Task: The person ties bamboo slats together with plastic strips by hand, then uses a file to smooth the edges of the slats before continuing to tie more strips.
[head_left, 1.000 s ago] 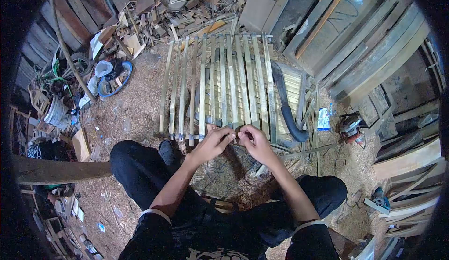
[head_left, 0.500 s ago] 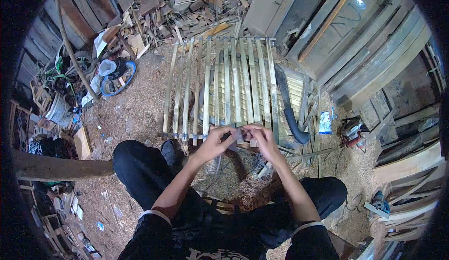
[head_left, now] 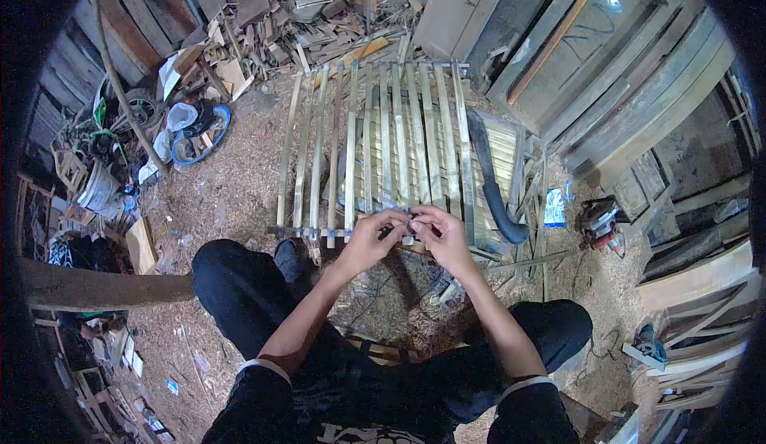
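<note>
A panel of several long bamboo slats (head_left: 383, 141) lies flat on the sawdust floor in front of me, tied along its near edge to a cross strip (head_left: 307, 233). My left hand (head_left: 369, 240) and my right hand (head_left: 441, 235) meet at that near edge, fingertips pinched together on a thin dark tie strand (head_left: 408, 222) at one slat's end. What the fingers hold is small and partly hidden. My knees in black trousers frame the hands.
A dark curved blade or hose (head_left: 491, 177) lies beside the panel's right edge. A power tool (head_left: 600, 222) and a small blue packet (head_left: 554, 207) sit to the right. Scrap wood (head_left: 263, 21) piles at the back, planks (head_left: 606, 61) lean right, a log (head_left: 104, 288) lies left.
Both hands stayed at the panel's near edge and kept working the tie; the fingers shifted slightly and drew closer together. The view moved a little.
</note>
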`<state>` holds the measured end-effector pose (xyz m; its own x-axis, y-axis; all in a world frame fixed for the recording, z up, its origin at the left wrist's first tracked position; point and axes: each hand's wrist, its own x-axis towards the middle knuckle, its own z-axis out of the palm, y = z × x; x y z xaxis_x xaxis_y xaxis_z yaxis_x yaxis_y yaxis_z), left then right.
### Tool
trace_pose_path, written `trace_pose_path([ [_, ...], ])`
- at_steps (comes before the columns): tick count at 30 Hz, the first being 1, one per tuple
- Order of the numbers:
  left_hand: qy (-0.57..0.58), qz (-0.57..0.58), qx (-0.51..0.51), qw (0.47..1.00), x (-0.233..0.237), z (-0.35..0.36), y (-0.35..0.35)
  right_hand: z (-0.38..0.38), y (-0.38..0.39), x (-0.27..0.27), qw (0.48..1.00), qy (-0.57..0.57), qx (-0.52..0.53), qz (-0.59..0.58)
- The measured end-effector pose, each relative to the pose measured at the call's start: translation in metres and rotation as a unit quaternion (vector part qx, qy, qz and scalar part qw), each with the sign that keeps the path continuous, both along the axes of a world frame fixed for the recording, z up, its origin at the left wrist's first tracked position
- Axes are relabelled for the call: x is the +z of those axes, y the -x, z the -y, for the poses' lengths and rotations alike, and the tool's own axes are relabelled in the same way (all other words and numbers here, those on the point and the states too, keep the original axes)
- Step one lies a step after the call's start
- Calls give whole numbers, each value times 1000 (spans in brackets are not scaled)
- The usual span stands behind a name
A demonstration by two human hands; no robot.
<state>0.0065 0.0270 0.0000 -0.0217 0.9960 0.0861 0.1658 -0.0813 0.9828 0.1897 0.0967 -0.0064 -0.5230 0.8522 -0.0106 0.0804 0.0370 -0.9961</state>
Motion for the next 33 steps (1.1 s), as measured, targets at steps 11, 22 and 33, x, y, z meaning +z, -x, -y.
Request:
trace_pose_path([
  [11, 0, -76, 50, 996, -14, 0, -6, -2, -2, 8, 994, -67, 29, 82],
  [22, -7, -4, 4, 1000, -29, -2, 4, -5, -7, 8, 997, 11, 39, 61],
  [33, 28, 63, -9, 998, 2, 0, 4, 3, -4, 13, 971, -176, 34, 157],
])
